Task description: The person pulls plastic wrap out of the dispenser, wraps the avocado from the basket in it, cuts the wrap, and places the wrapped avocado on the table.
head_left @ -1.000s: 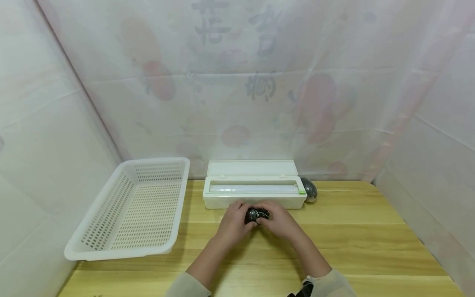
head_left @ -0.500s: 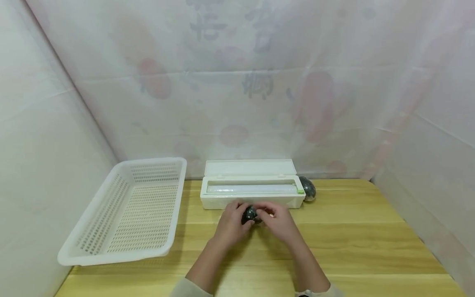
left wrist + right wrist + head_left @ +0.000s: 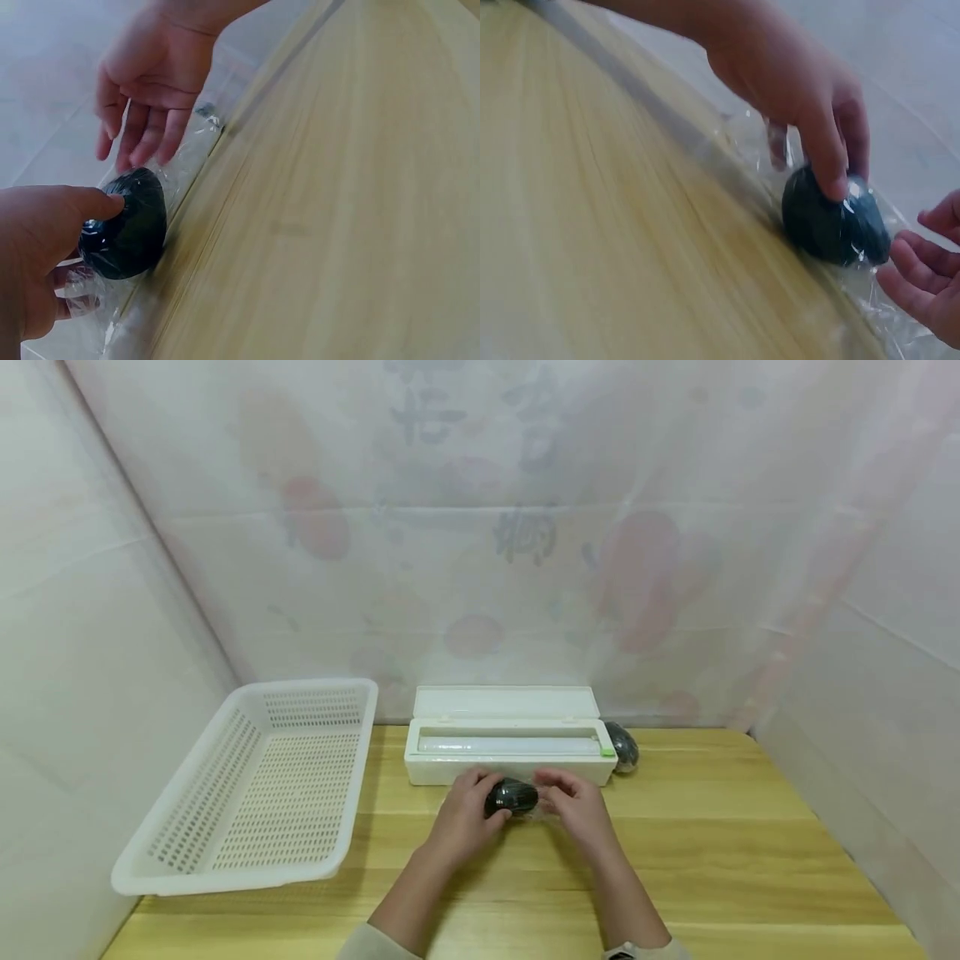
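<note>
In the head view, a dark green, egg-shaped fruit (image 3: pixel 514 796), much like an avocado, sits near the middle of the table, with clear cling film on it. My left hand (image 3: pixel 467 814) grips it from the left; in the left wrist view the thumb (image 3: pixel 101 202) lies over its top. Crinkled cling film (image 3: pixel 191 146) is spread under and around it. My right hand (image 3: pixel 579 814) is to its right, fingers loosely bent and apart. In the right wrist view, the right fingertips (image 3: pixel 900 255) are right beside the fruit's end, over the film.
Behind the hands stands a white cling film box (image 3: pixel 510 770), lid up, with a film roll (image 3: pixel 510 744) and a green slider (image 3: pixel 607 752). A second dark wrapped fruit (image 3: pixel 624 747) lies at its right end. At left is a white perforated basket (image 3: pixel 352 793) on the wooden table (image 3: pixel 720 843).
My right hand has drawn back to the right from the fruit, so more of the fruit shows. My left hand keeps its hold.
</note>
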`<state>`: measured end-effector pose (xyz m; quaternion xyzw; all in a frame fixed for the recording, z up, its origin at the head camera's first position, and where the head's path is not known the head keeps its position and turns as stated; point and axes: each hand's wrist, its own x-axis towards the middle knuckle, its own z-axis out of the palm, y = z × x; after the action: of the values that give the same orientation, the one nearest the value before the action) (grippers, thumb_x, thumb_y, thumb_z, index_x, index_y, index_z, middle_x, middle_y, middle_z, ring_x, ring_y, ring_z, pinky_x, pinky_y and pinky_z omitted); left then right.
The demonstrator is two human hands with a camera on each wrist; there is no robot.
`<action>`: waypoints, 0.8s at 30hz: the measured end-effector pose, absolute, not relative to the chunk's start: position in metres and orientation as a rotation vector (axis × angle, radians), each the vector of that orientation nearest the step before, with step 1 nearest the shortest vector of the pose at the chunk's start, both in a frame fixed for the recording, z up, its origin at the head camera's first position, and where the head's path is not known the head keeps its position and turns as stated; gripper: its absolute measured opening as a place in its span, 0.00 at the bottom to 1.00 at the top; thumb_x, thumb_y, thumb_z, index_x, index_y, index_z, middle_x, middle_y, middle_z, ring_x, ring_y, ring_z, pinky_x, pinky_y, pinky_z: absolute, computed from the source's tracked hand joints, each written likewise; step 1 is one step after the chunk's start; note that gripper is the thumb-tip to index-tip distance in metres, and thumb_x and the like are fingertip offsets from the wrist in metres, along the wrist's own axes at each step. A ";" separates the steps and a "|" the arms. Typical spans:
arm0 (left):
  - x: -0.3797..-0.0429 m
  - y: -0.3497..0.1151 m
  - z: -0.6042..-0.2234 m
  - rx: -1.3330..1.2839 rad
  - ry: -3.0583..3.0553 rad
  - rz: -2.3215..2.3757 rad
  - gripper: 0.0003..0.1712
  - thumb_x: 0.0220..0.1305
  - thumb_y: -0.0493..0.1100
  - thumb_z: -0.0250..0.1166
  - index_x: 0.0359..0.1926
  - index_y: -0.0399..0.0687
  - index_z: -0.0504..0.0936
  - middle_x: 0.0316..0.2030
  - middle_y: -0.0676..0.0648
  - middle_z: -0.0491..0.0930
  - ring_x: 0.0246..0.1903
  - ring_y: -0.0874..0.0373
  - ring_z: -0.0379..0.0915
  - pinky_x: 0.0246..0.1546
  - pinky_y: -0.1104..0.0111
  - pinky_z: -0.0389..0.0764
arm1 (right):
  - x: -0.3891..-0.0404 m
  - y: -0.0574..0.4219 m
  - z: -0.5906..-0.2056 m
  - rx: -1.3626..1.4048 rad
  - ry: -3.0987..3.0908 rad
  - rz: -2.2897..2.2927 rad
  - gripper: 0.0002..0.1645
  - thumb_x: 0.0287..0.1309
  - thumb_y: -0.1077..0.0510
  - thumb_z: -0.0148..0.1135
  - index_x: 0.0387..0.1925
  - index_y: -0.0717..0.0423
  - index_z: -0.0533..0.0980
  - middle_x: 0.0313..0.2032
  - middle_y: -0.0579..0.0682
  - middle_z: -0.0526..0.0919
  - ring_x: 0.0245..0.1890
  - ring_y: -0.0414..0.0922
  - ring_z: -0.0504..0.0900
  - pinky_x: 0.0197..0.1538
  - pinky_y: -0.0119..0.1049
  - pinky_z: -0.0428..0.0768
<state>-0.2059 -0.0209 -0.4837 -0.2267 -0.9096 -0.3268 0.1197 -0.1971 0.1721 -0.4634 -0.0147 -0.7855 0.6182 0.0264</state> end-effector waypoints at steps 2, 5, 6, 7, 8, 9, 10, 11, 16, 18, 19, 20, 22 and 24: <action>-0.207 -0.022 -0.484 -0.664 -2.659 -0.976 0.28 0.59 0.47 0.72 0.60 0.46 0.78 0.56 0.48 0.75 0.58 0.52 0.70 0.59 0.58 0.76 | -0.200 0.173 -0.469 0.020 -2.482 1.797 0.18 0.61 0.66 0.60 0.53 0.58 0.81 0.51 0.57 0.83 0.47 0.48 0.81 0.46 0.35 0.83; -0.208 -0.024 -0.485 -0.682 -2.650 -1.015 0.29 0.58 0.47 0.73 0.59 0.46 0.78 0.56 0.48 0.75 0.58 0.52 0.70 0.60 0.58 0.75 | -0.203 0.173 -0.477 0.119 -2.561 1.606 0.18 0.58 0.62 0.67 0.51 0.54 0.83 0.49 0.53 0.83 0.47 0.47 0.81 0.47 0.35 0.82; -0.209 -0.024 -0.485 -0.688 -2.652 -1.036 0.29 0.58 0.47 0.73 0.59 0.47 0.78 0.56 0.48 0.75 0.58 0.52 0.70 0.60 0.58 0.75 | -0.204 0.172 -0.480 0.134 -2.577 1.566 0.17 0.57 0.61 0.69 0.50 0.52 0.83 0.48 0.52 0.83 0.47 0.48 0.81 0.47 0.36 0.82; -0.209 -0.024 -0.485 -0.697 -2.654 -1.057 0.29 0.58 0.47 0.73 0.59 0.47 0.78 0.56 0.48 0.75 0.58 0.52 0.70 0.60 0.58 0.75 | -0.204 0.171 -0.481 0.145 -2.587 1.536 0.17 0.57 0.59 0.70 0.50 0.51 0.84 0.48 0.51 0.82 0.47 0.48 0.81 0.48 0.37 0.82; -0.210 -0.025 -0.485 -0.706 -2.658 -1.084 0.28 0.58 0.47 0.73 0.59 0.47 0.78 0.55 0.48 0.75 0.58 0.52 0.70 0.60 0.58 0.75 | -0.204 0.170 -0.483 0.149 -2.594 1.506 0.16 0.57 0.57 0.71 0.49 0.50 0.84 0.47 0.50 0.82 0.47 0.49 0.82 0.48 0.38 0.83; -0.211 -0.025 -0.485 -0.706 -2.663 -1.118 0.28 0.59 0.47 0.73 0.59 0.47 0.78 0.56 0.48 0.75 0.58 0.52 0.70 0.60 0.58 0.75 | -0.203 0.169 -0.484 0.145 -2.597 1.494 0.16 0.57 0.56 0.71 0.48 0.49 0.84 0.46 0.50 0.81 0.46 0.49 0.82 0.47 0.39 0.83; -0.211 -0.026 -0.483 -0.701 -2.666 -1.151 0.28 0.60 0.47 0.72 0.60 0.48 0.78 0.56 0.49 0.75 0.59 0.53 0.70 0.61 0.57 0.74 | -0.203 0.168 -0.484 0.137 -2.602 1.483 0.16 0.56 0.55 0.71 0.48 0.48 0.84 0.46 0.49 0.81 0.46 0.49 0.82 0.46 0.39 0.83; -0.211 -0.027 -0.481 -0.682 -2.669 -1.188 0.27 0.61 0.47 0.71 0.60 0.48 0.78 0.57 0.49 0.76 0.59 0.53 0.70 0.61 0.57 0.74 | -0.203 0.168 -0.483 0.133 -2.604 1.472 0.15 0.56 0.55 0.71 0.47 0.48 0.84 0.45 0.49 0.81 0.45 0.49 0.82 0.45 0.40 0.83; -0.207 -0.033 -0.463 -0.400 -2.524 -1.482 0.17 0.67 0.43 0.64 0.55 0.45 0.81 0.50 0.48 0.81 0.49 0.52 0.78 0.48 0.60 0.82 | -0.202 0.165 -0.481 0.113 -2.616 1.431 0.14 0.56 0.57 0.71 0.46 0.48 0.85 0.44 0.48 0.81 0.44 0.48 0.82 0.48 0.43 0.82; -0.204 -0.034 -0.455 -0.289 -2.419 -1.705 0.14 0.67 0.42 0.62 0.51 0.42 0.83 0.44 0.45 0.82 0.40 0.51 0.79 0.39 0.61 0.84 | -0.202 0.164 -0.480 0.105 -2.626 1.422 0.14 0.55 0.57 0.71 0.46 0.48 0.85 0.43 0.48 0.81 0.44 0.48 0.82 0.49 0.43 0.82; -0.203 -0.033 -0.452 -0.253 -2.375 -1.827 0.14 0.68 0.41 0.61 0.50 0.40 0.83 0.42 0.43 0.82 0.37 0.51 0.79 0.36 0.62 0.84 | -0.202 0.164 -0.480 0.103 -2.630 1.420 0.14 0.56 0.58 0.71 0.46 0.48 0.85 0.43 0.48 0.81 0.44 0.48 0.82 0.49 0.43 0.82; -0.202 -0.033 -0.449 -0.222 -2.337 -1.953 0.15 0.68 0.41 0.60 0.50 0.38 0.83 0.40 0.41 0.82 0.35 0.51 0.78 0.34 0.62 0.84 | -0.202 0.164 -0.479 0.099 -2.634 1.417 0.14 0.56 0.57 0.71 0.46 0.48 0.85 0.43 0.48 0.81 0.45 0.48 0.82 0.48 0.43 0.82; -0.201 -0.030 -0.448 -0.173 -2.315 -2.123 0.17 0.68 0.42 0.61 0.50 0.35 0.82 0.40 0.39 0.82 0.34 0.50 0.78 0.33 0.62 0.84 | -0.202 0.163 -0.479 0.092 -2.634 1.419 0.14 0.56 0.57 0.71 0.46 0.48 0.85 0.43 0.48 0.81 0.45 0.48 0.82 0.48 0.44 0.82; -0.202 -0.026 -0.451 -0.143 -2.344 -2.178 0.18 0.67 0.44 0.61 0.51 0.34 0.82 0.40 0.39 0.82 0.34 0.51 0.78 0.34 0.64 0.84 | -0.202 0.163 -0.479 0.096 -2.628 1.424 0.14 0.56 0.58 0.71 0.46 0.48 0.85 0.43 0.48 0.81 0.45 0.49 0.82 0.49 0.44 0.82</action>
<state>-0.2019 -0.0257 -0.4506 -0.0447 -0.7315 -0.6796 -0.0305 -0.2020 0.1630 -0.4787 0.0319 -0.8763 0.4748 0.0755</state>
